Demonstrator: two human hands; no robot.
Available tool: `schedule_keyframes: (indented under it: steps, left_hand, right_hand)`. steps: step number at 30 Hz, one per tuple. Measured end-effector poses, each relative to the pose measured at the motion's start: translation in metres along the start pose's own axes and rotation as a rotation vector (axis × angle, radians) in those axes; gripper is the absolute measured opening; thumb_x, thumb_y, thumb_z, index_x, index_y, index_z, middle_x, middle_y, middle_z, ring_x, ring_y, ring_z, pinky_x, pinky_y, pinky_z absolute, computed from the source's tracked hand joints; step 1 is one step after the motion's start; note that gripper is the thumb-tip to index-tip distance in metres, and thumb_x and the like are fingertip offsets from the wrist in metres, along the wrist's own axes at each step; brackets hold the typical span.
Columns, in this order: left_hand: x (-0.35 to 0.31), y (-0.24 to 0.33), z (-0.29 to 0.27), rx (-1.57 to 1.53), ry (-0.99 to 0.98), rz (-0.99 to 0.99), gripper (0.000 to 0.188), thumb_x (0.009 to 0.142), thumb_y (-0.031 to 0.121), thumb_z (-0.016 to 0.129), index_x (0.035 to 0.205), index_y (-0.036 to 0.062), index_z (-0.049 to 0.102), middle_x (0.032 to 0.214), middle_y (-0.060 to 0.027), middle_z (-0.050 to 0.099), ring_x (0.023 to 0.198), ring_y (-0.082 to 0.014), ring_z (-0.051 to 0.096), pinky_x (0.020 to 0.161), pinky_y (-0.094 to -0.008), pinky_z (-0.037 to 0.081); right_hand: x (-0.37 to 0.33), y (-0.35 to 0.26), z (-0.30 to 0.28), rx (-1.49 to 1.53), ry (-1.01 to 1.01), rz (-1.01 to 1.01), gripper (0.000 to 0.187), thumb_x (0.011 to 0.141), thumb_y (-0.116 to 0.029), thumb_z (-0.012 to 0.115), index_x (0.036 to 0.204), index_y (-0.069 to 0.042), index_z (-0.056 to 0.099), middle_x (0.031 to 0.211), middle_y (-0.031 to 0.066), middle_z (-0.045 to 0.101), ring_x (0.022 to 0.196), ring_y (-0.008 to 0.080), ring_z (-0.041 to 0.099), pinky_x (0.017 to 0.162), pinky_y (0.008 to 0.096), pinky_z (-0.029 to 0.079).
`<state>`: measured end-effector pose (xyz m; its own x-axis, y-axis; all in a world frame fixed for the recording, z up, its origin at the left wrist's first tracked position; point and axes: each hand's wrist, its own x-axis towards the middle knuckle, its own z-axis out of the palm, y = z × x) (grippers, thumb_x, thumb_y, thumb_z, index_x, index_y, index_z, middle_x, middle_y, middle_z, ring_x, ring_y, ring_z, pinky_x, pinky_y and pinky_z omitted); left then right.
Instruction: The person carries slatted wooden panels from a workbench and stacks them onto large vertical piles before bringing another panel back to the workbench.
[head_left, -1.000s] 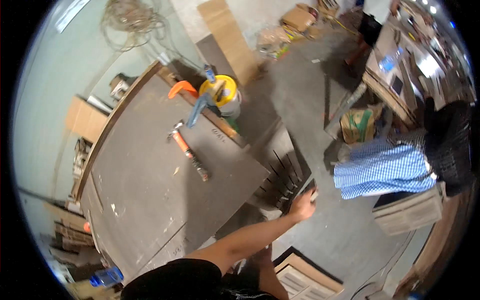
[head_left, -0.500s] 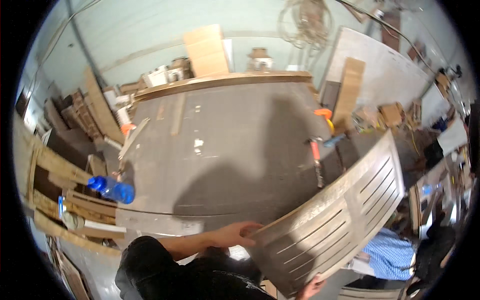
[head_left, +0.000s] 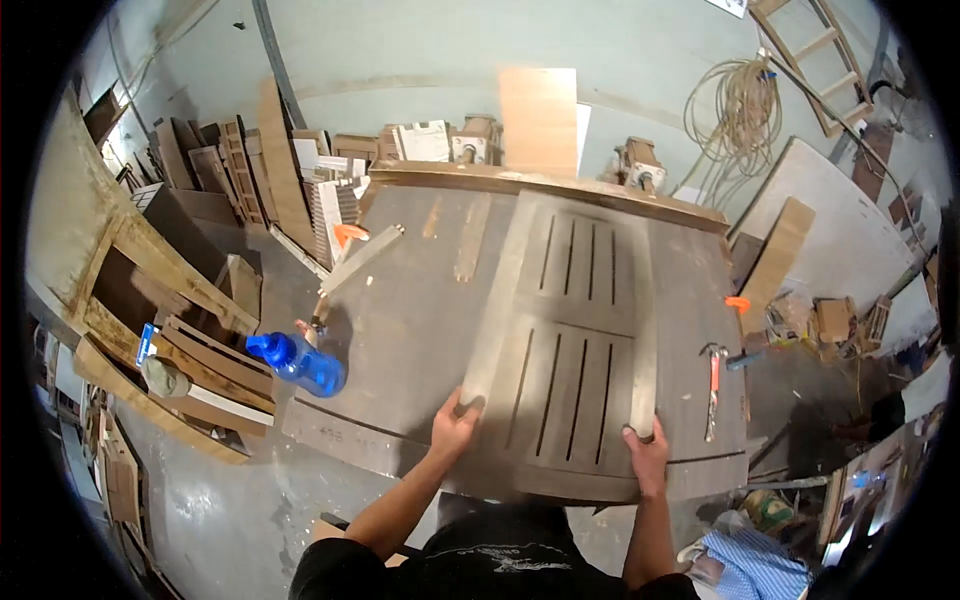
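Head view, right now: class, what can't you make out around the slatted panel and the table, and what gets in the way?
In the head view:
- Slatted panel: underside hidden, since its top face is toward the camera.
- Table: surface beneath, covered by the panel.
- Left hand and right hand: some fingers hidden by the panel's edges.
- Checked cloth: cut off by the lower edge.

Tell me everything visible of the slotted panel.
The slotted panel looks like grey-brown wood, with paler side rails and dark, narrow slots in two groups of four. Partly blurred, it extends away over the worktable, slotted face up; whether it lies flat is unclear. The left hand grips its left edge, the right hand its right edge, both toward the near end.
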<state>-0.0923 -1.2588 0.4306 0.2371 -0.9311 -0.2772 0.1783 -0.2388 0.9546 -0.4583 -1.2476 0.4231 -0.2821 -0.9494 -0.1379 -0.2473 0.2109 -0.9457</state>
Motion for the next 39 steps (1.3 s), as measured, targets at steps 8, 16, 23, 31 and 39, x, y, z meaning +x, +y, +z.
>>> schedule_keyframes:
  steps: [8, 16, 23, 31, 39]
  left_hand:
    - [0.055, -0.024, -0.023, 1.081, 0.208, -0.027, 0.068, 0.080, 0.042, 0.069, 0.137, 0.0130, 0.048, 0.137, -0.0179, 0.046, 0.124, -0.0368, 0.044, 0.099, -0.0468, 0.039]
    - [0.078, -0.031, -0.006, 1.198, 0.190, 0.098, 0.065, 0.083, 0.030, 0.066, 0.140, 0.0108, 0.041, 0.123, -0.0193, 0.047, 0.114, -0.0381, 0.044, 0.095, -0.0439, 0.040]
    - [0.070, -0.015, -0.014, 1.173, 0.118, 0.126, 0.064, 0.081, 0.030, 0.068, 0.137, 0.0098, 0.043, 0.117, -0.0211, 0.048, 0.113, -0.0387, 0.045, 0.095, -0.0457, 0.041]
    - [0.127, -0.009, -0.024, 1.209, 0.041, 0.184, 0.073, 0.077, 0.038, 0.070, 0.137, 0.0089, 0.040, 0.124, -0.0238, 0.045, 0.115, -0.0425, 0.043, 0.097, -0.0531, 0.036]
    - [0.367, 0.006, 0.065, 1.350, 0.384, 0.463, 0.081, 0.078, 0.057, 0.065, 0.141, 0.0137, 0.039, 0.143, -0.0280, 0.031, 0.130, -0.0447, 0.031, 0.106, -0.0551, 0.026]
  right_hand:
    - [0.071, 0.009, 0.046, -0.845, 0.127, -0.228, 0.064, 0.074, -0.025, 0.077, 0.130, -0.006, 0.053, 0.121, 0.0180, 0.056, 0.115, 0.0332, 0.052, 0.098, 0.0454, 0.040]
    - [0.097, 0.038, 0.099, -0.634, 0.249, -0.130, 0.060, 0.077, -0.029, 0.075, 0.130, -0.011, 0.054, 0.117, 0.0166, 0.053, 0.113, 0.0340, 0.047, 0.100, 0.0504, 0.034]
    - [0.091, 0.027, 0.097, -0.645, 0.174, -0.148, 0.055, 0.078, -0.026, 0.073, 0.129, -0.013, 0.055, 0.118, 0.0166, 0.053, 0.116, 0.0325, 0.046, 0.100, 0.0499, 0.034]
    - [0.144, 0.002, 0.075, -0.585, -0.004, -0.033, 0.056, 0.081, -0.023, 0.068, 0.132, -0.011, 0.050, 0.116, 0.0193, 0.056, 0.110, 0.0367, 0.052, 0.095, 0.0463, 0.042]
    - [0.346, 0.019, 0.148, -0.427, 0.299, -0.400, 0.047, 0.077, -0.025, 0.074, 0.121, -0.013, 0.062, 0.113, 0.0163, 0.058, 0.102, 0.0329, 0.056, 0.089, 0.0416, 0.046]
